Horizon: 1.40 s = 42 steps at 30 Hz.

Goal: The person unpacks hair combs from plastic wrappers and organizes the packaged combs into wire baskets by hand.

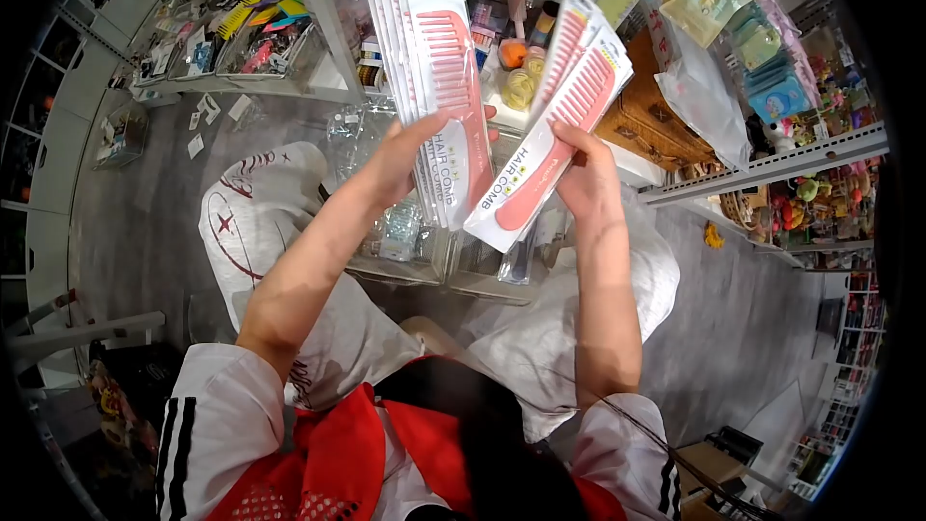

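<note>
A stack of several packaged pink hair combs (449,68) is gripped in my left hand (400,156), fanned a little at its left edge. My right hand (588,174) holds a smaller bunch of the same comb packs (555,159), tilted to the right at the top, with the thumb on the front pack. The lower ends of the two bunches meet in front of my chest. Both bunches show their printed fronts. Beneath them, clear plastic bins (400,265) with packaged items stand between my knees.
Shelving with trays of colourful combs and clips (260,34) is at the upper left. A brown wicker basket (641,101) and hanging packs (776,87) are at the upper right. Small papers (196,146) and a yellow item (714,234) lie on the floor.
</note>
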Motion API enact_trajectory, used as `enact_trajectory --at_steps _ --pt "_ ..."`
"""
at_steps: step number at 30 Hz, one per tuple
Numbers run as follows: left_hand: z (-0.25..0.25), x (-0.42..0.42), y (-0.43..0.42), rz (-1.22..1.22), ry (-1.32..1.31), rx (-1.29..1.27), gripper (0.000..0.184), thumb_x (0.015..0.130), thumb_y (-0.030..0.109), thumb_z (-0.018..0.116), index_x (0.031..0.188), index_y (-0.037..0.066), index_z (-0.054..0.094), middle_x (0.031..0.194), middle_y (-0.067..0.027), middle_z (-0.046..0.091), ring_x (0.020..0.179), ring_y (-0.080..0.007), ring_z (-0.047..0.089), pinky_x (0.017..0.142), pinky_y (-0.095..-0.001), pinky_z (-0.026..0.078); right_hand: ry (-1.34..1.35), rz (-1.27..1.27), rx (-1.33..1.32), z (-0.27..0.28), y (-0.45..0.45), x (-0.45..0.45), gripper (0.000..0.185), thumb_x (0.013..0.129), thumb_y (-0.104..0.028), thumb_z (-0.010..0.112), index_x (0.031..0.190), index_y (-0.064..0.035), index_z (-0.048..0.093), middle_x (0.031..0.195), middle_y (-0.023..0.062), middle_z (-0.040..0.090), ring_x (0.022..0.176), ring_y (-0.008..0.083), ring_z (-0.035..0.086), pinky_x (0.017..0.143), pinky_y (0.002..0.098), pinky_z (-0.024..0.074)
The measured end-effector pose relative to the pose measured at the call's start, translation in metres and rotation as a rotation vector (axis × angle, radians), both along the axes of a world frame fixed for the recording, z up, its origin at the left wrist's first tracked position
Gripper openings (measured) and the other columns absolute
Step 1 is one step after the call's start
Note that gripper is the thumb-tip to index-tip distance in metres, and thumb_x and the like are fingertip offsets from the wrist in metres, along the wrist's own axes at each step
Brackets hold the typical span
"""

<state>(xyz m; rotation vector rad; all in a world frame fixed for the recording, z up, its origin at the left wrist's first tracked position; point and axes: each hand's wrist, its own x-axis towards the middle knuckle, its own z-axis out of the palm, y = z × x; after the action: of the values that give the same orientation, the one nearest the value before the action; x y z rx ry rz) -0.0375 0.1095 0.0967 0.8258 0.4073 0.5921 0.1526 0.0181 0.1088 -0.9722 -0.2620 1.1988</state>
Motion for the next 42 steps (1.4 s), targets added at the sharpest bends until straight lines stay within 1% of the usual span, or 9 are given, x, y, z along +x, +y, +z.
enact_trajectory --at_steps 3,8,11,17,21,24,28,35,42 --pt "-0.003 -0.006 0.005 0.027 0.119 0.066 0.037 0.083 0.008 0.053 0.118 0.0 0.046 0.111 -0.0112 0.055 0.099 -0.0187 0.055 0.084 -0.0333 0.046 -0.053 0.06 0.084 0.012 -0.005 -0.01 0.032 0.073 0.001 0.058 0.104 0.0041 0.053 0.099 0.0099 0.059 0.089 0.0179 0.057 0.082 0.03 0.0443" --pt "-0.003 0.003 -0.006 0.077 0.192 0.25 0.036 0.085 0.016 0.051 0.118 0.0 0.047 0.11 -0.0107 0.056 0.096 -0.0178 0.057 0.082 -0.0313 0.046 -0.391 0.126 0.067 0.0 -0.002 -0.048 0.036 0.073 0.002 0.057 0.108 0.002 0.05 0.098 0.0093 0.059 0.09 0.0178 0.057 0.083 0.0284 0.0444" --pt "-0.014 -0.002 0.009 -0.056 0.175 0.038 0.038 0.089 0.025 0.044 0.119 0.001 0.046 0.108 -0.0115 0.057 0.093 -0.0193 0.059 0.081 -0.0321 0.048 -0.303 0.084 0.084 0.008 -0.002 -0.04 0.035 0.073 0.003 0.056 0.108 0.0037 0.049 0.099 0.0092 0.059 0.089 0.0182 0.057 0.081 0.0282 0.0445" --pt "0.004 -0.006 0.006 0.048 0.223 0.199 0.032 0.088 0.019 0.049 0.114 0.001 0.049 0.104 -0.0088 0.058 0.095 -0.0167 0.056 0.082 -0.0313 0.045 -0.021 -0.089 0.091 0.012 -0.01 -0.003 0.032 0.072 0.001 0.056 0.104 0.0052 0.052 0.098 0.0122 0.058 0.093 0.0194 0.056 0.087 0.0303 0.0431" --pt "-0.008 0.003 0.0 0.119 0.238 0.334 0.035 0.088 0.022 0.049 0.116 0.001 0.049 0.108 -0.0082 0.056 0.097 -0.0151 0.053 0.085 -0.0302 0.043 -0.308 0.148 0.183 0.016 -0.008 -0.03 0.037 0.07 0.002 0.06 0.105 0.0036 0.051 0.098 0.0106 0.058 0.09 0.0173 0.057 0.084 0.0287 0.0447" --pt "-0.004 0.0 -0.004 0.03 0.216 0.127 0.039 0.088 0.025 0.049 0.117 0.0 0.048 0.109 -0.0091 0.056 0.097 -0.0163 0.054 0.084 -0.0303 0.043 -0.557 0.089 0.11 0.004 -0.001 -0.051 0.034 0.071 0.002 0.06 0.104 0.0034 0.051 0.096 0.0091 0.059 0.086 0.0163 0.058 0.079 0.0268 0.0453" --pt "0.002 -0.003 0.005 -0.039 0.006 0.054 0.041 0.085 0.023 0.052 0.118 0.0 0.046 0.108 -0.0094 0.057 0.098 -0.0169 0.055 0.084 -0.0304 0.045 -0.321 0.015 0.126 0.018 -0.002 -0.037 0.031 0.074 0.002 0.056 0.104 0.004 0.051 0.097 0.0081 0.058 0.086 0.0161 0.057 0.077 0.0267 0.0449" --pt "-0.005 0.002 0.011 0.177 0.232 0.432 0.037 0.087 0.017 0.053 0.119 0.001 0.045 0.105 -0.0082 0.057 0.092 -0.0148 0.057 0.078 -0.03 0.048 -0.161 -0.06 0.189 0.02 -0.003 -0.025 0.032 0.076 0.0 0.054 0.107 0.0052 0.049 0.097 0.0096 0.058 0.089 0.0184 0.057 0.082 0.0292 0.0453" --pt "0.007 0.002 -0.005 0.056 0.037 -0.065 0.03 0.09 0.022 0.046 0.112 0.001 0.051 0.105 -0.0072 0.057 0.094 -0.0135 0.054 0.079 -0.0274 0.045 -0.291 -0.049 0.17 -0.004 0.008 -0.05 0.038 0.073 0.002 0.059 0.109 0.0018 0.049 0.102 0.0087 0.057 0.092 0.0159 0.055 0.083 0.028 0.0425"
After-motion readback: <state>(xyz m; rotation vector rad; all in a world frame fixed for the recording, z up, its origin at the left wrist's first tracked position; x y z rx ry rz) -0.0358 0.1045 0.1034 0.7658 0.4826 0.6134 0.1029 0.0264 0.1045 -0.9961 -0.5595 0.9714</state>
